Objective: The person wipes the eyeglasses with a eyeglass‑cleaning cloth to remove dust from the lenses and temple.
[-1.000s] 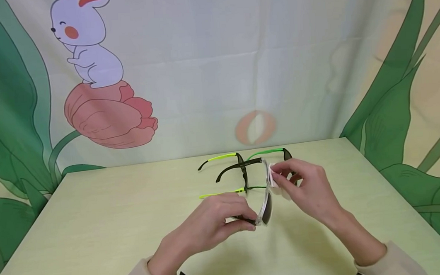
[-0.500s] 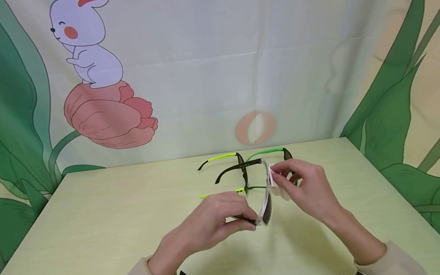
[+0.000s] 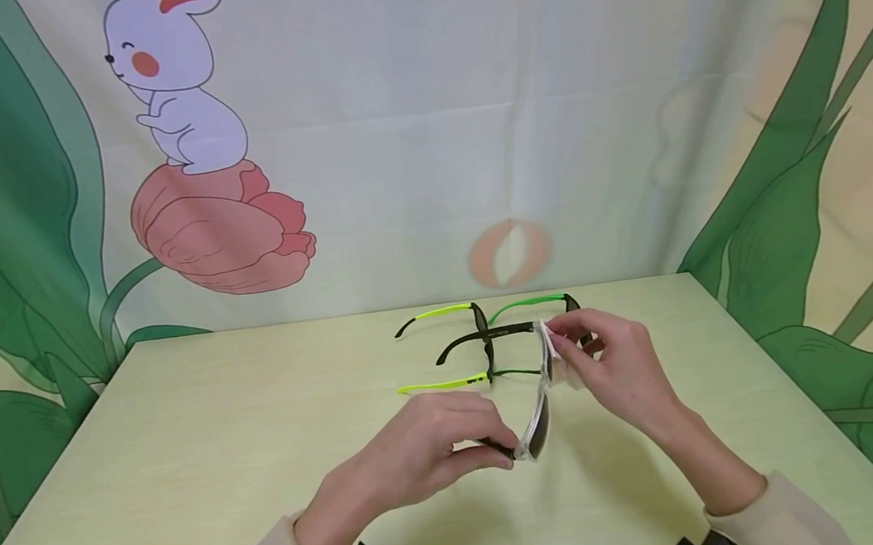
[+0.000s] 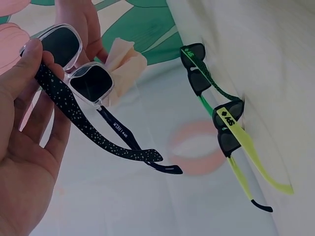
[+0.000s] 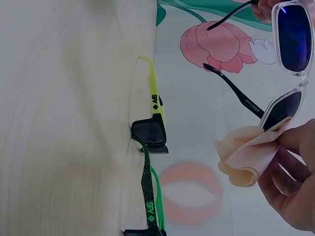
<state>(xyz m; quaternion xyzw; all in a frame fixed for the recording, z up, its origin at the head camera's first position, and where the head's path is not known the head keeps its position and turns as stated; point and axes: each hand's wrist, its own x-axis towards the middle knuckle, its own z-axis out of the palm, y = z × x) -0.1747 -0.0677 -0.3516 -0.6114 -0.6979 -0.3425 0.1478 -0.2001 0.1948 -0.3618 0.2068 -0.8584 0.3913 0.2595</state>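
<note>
while aloft, clear-framed sunglasses [image 3: 539, 426] between both hands [image 3: 438, 441] [image 3: 623, 370]

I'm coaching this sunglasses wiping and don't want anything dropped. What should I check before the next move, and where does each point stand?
1. Left hand grips the clear-framed sunglasses by the speckled temple: ok.
2. Right hand pinches the cloth: ok.
3. Cloth against a lens, the one farther from the left hand: ok.
4. Both temples of the held pair unfolded: ok.
5. Held pair apart from the yellow-armed sunglasses and green-armed sunglasses on the table: ok, the wrist views show a gap.
6. Lenses free of smudges: cannot tell.
</note>
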